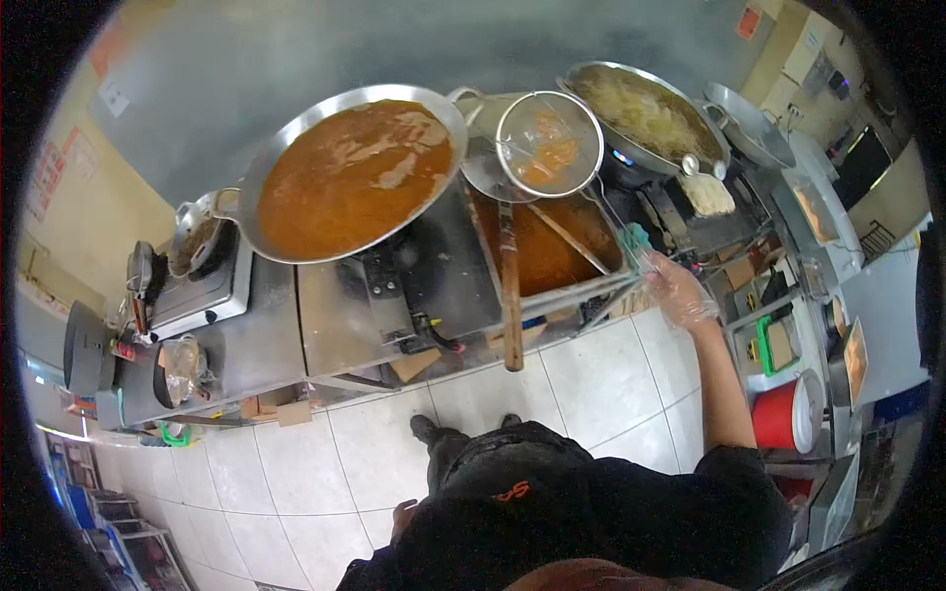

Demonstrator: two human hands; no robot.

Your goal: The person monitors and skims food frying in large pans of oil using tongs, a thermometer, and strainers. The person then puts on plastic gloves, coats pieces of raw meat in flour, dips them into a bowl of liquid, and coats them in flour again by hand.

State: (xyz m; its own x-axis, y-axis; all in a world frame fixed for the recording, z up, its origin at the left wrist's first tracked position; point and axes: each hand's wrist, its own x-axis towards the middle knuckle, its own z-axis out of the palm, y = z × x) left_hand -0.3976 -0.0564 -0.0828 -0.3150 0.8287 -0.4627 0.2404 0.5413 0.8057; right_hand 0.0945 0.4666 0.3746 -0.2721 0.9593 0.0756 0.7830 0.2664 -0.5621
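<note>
My right hand (676, 291), in a clear plastic glove, is closed around the teal handle of a wire-mesh strainer (547, 167). The strainer's round basket holds a few orange-brown bits. Beneath it is a metal tray of reddish-brown liquid (552, 261). A ladle or skimmer with a long wooden handle (509, 295) rests across that tray, its head partly hidden by the strainer. A thin stick (570, 239) also lies over the tray. My left hand (404, 516) hangs low beside my body, away from the counter. Only a small part of it shows.
A big wok of orange-brown liquid (355, 182) stands left of the strainer. At the right, a wok of bubbling oil (645, 113) has a pale block (707, 195) near its front. A portable stove (207, 291) carries a small pan. A red bucket (776, 416) stands below right.
</note>
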